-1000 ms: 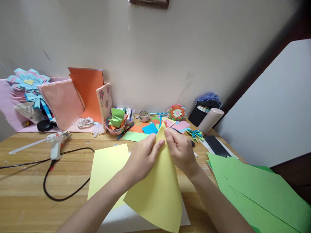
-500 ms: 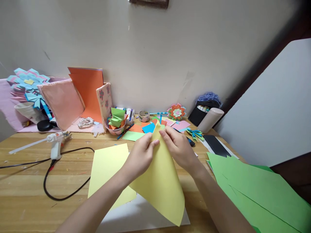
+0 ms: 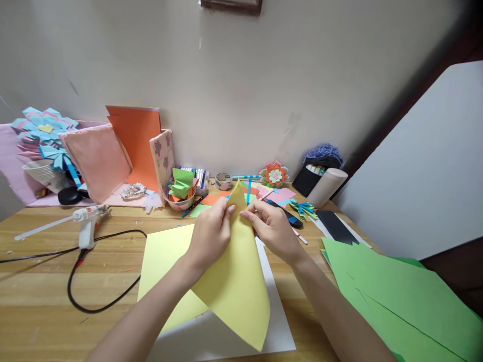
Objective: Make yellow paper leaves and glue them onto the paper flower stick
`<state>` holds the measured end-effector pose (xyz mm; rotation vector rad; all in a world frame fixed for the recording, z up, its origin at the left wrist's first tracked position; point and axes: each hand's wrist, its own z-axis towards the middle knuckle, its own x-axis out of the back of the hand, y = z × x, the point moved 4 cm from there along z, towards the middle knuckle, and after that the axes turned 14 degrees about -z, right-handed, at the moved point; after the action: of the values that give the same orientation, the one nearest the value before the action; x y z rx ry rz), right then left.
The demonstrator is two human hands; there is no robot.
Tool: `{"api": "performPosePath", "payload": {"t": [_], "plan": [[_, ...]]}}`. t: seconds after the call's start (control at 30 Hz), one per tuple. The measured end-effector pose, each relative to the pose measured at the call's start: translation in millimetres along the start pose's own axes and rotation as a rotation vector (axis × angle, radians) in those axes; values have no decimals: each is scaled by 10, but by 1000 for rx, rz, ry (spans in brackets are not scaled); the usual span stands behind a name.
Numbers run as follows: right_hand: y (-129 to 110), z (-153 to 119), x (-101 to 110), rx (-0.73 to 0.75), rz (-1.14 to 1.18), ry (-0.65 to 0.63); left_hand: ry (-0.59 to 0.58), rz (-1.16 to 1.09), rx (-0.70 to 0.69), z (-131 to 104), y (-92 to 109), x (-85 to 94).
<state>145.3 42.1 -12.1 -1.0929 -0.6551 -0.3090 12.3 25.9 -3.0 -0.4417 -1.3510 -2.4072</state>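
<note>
Between my two hands a sheet of yellow paper (image 3: 241,281) is bent into a cone-like roll, its narrow tip pointing away from me and its wide end hanging toward me. My left hand (image 3: 213,229) grips the left side near the tip, thumb on top. At the right edge, my right hand (image 3: 273,226) pinches the paper between thumb and fingers. Under the roll lies another yellow sheet (image 3: 166,256), flat on a white sheet (image 3: 277,322). The fingers behind the roll are hidden.
A white glue gun (image 3: 87,226) with a looping black cord stands at left. Green sheets (image 3: 396,291) lie at right near a black phone (image 3: 335,226). Behind my hands are a cup of paper scraps (image 3: 181,193), a tape roll (image 3: 224,181) and a paper flower (image 3: 274,174).
Both hands and the yellow roll have shifted slightly left. More of the white sheet and a red-and-white pen now show on the right.
</note>
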Motion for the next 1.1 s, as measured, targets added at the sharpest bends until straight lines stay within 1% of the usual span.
{"api": "performPosePath", "payload": {"t": [0.07,0.1,0.17,0.23,0.3,0.37,0.4,0.5,0.53,0.57,0.63,0.7,0.77,0.8,0.87,0.93,1.0,1.1], "plan": [[7,-2,-4,-19,19,15,-18,-19,-7,17,-12,9],[3,-1,-15,-16,36,-4,-19,-29,-7,24,-19,14],[-11,2,-43,1,44,-78,0,-52,-3,35,-38,27],[-23,6,-57,21,-3,-145,31,-90,9,45,-63,40],[-16,13,-42,24,-60,-147,44,-172,44,56,-101,42],[12,26,-13,9,-67,-120,33,-297,116,67,-152,33],[33,33,0,-4,-51,-109,6,-379,163,71,-177,20],[105,60,29,-50,23,-107,-158,-613,320,65,-228,-49],[124,69,39,-62,47,-110,-200,-655,356,59,-236,-64],[139,78,48,-68,70,-118,-218,-669,376,54,-242,-67],[153,91,52,-62,108,-171,-178,-639,372,56,-255,-42],[159,95,34,-49,142,-275,-122,-603,351,63,-273,-11],[171,93,10,-48,164,-358,-109,-611,340,72,-292,2],[180,94,1,-55,171,-372,-109,-620,329,78,-300,6],[200,102,-9,-75,193,-350,-98,-605,292,92,-311,25],[211,109,-25,-89,233,-330,-57,-546,247,105,-321,63],[214,109,-51,-89,266,-359,-27,-493,226,113,-333,99],[218,101,-76,-76,246,-432,-40,-493,225,125,-348,121]]}}
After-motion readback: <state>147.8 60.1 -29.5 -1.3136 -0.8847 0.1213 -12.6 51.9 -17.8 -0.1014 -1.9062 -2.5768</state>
